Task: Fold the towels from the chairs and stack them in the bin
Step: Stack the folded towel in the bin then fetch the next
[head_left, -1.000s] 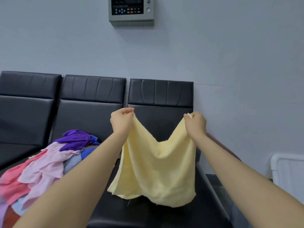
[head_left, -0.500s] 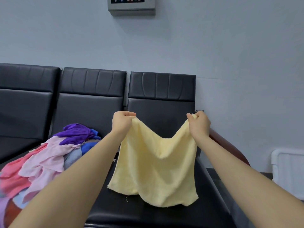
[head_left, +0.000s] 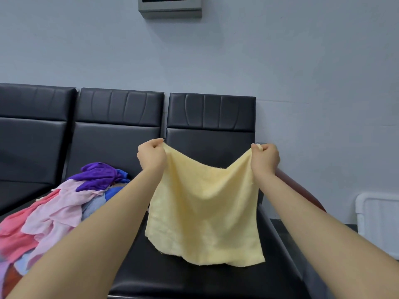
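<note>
Towel (head_left: 205,212), pale yellow, hangs between the two hands over the right-hand chair (head_left: 210,130), its top edge sagging in the middle and its lower hem just reaching the seat. The left hand (head_left: 151,155) has its fingers curled round one top corner, and the right hand (head_left: 265,157) pinches the other the same way. To fold it well, I'd say the corners want drawing a little further apart so the top edge goes straight and the cloth falls flat, then brought together corner to corner while the hem rests on the seat to steady it. Loose grips would let a corner slip and skew the fold. More towels wait in a heap (head_left: 64,203) on the next chair to the left, and the white bin (head_left: 380,221) stands on the floor to the right, well apart from the hands.
</note>
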Available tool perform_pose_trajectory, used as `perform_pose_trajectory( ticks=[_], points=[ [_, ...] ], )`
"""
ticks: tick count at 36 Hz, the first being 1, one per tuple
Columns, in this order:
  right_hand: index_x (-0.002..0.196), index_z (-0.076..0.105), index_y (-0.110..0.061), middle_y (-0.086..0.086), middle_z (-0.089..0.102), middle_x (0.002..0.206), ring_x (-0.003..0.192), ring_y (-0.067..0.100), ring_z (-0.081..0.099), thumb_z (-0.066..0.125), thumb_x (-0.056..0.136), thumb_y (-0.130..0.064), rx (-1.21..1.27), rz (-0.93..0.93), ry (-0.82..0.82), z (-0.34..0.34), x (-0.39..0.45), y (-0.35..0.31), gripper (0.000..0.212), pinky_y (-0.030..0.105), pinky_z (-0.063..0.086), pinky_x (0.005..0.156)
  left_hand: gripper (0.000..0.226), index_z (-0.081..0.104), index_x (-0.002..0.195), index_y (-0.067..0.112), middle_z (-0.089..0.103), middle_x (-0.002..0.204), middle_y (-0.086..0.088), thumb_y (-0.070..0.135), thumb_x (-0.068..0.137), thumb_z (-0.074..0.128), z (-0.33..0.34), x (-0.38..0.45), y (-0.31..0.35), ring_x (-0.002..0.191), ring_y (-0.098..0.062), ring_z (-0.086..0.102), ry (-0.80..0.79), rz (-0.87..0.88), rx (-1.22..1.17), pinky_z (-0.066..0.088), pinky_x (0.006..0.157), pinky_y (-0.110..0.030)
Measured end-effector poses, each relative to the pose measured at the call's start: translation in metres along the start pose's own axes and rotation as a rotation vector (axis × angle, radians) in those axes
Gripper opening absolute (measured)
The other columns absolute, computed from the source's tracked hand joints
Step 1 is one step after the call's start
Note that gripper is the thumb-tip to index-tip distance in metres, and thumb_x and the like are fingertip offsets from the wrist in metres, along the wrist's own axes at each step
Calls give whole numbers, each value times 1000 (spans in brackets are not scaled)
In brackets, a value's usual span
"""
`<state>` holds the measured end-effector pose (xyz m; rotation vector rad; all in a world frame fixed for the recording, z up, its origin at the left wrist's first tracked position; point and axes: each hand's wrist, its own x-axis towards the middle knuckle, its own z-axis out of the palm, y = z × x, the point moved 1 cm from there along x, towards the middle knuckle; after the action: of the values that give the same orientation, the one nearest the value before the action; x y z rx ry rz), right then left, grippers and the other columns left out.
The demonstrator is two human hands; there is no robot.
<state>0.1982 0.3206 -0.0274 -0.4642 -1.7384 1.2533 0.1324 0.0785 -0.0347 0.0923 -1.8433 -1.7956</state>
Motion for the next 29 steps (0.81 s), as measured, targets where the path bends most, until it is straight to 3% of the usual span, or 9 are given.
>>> perform_pose_trajectory(
  ticks=[2, 4, 9, 15, 18, 21, 24, 27, 29],
  points=[
    [64, 29, -18, -4, 38, 63, 55, 9, 36, 52, 95, -16, 34, 12, 33, -1, 5, -5, 38, 25, 34, 56, 51, 66, 119, 16, 62, 122, 0, -7, 87, 33, 0, 0, 5, 83, -17, 55, -22, -17, -46, 44, 70, -24],
    [66, 32, -15, -4, 39, 63, 56, 11, 37, 52, 93, -15, 58, 13, 64, -2, 9, -11, 34, 29, 36, 61, 48, 63, 123, 16, 60, 125, 2, -5, 89, 36, 0, 3, 10, 97, -19, 56, -46, -18, -66, 42, 80, -25],
    [90, 42, -10, -9, 45, 75, 76, 16, 50, 51, 95, -20, 133, 8, 81, -6, 12, -27, 15, 30, 40, 68, 57, 48, 138, 18, 51, 138, 2, -6, 89, 32, 1, 9, 28, 114, -27, 56, -102, 34, 30, 46, 89, -33],
    [99, 39, -9, -4, 46, 87, 75, 14, 49, 50, 96, -12, 226, 0, 113, -15, 19, -47, 12, 21, 36, 56, 59, 40, 142, 16, 37, 146, -3, -2, 86, 35, 2, 12, 51, 119, -37, 49, -77, 137, 245, 41, 103, -47],
    [116, 41, -9, 4, 48, 102, 74, 14, 48, 43, 96, -7, 275, 28, 105, -17, 19, -52, 20, 22, 36, 55, 39, 44, 128, 4, 30, 142, -14, 0, 90, 36, 2, 9, 59, 114, -38, 43, -100, 197, 491, 38, 100, -40],
    [118, 54, -9, 5, 53, 117, 95, 19, 52, 35, 90, 5, 153, -25, 44, -16, 19, -53, 37, 23, 39, 73, 33, 43, 122, -2, 28, 136, -20, -3, 89, 38, 2, 6, 61, 100, -37, 42, -170, 204, 673, 39, 91, -37],
    [124, 54, -7, 9, 42, 134, 113, 26, 50, 33, 87, 9, -18, -53, -4, -14, 19, -48, 45, 28, 42, 87, 20, 46, 105, 0, 31, 129, -22, -7, 87, 39, 1, 2, 62, 88, -28, 33, -201, 254, 796, 37, 86, -32],
    [123, 52, 0, 15, 36, 135, 116, 32, 44, 35, 87, 9, -229, -100, -18, -17, 16, -40, 41, 34, 41, 94, 19, 43, 76, 5, 35, 124, -21, -12, 84, 40, -4, 1, 54, 95, -32, 41, -184, 327, 846, 36, 93, -34],
    [117, 53, 2, 17, 37, 131, 113, 32, 43, 36, 87, 10, -342, -135, -10, -20, 13, -34, 35, 32, 38, 88, 28, 39, 66, 8, 36, 123, -21, -14, 83, 41, -7, 2, 49, 101, -35, 44, -167, 364, 891, 37, 89, -34]
  ],
)
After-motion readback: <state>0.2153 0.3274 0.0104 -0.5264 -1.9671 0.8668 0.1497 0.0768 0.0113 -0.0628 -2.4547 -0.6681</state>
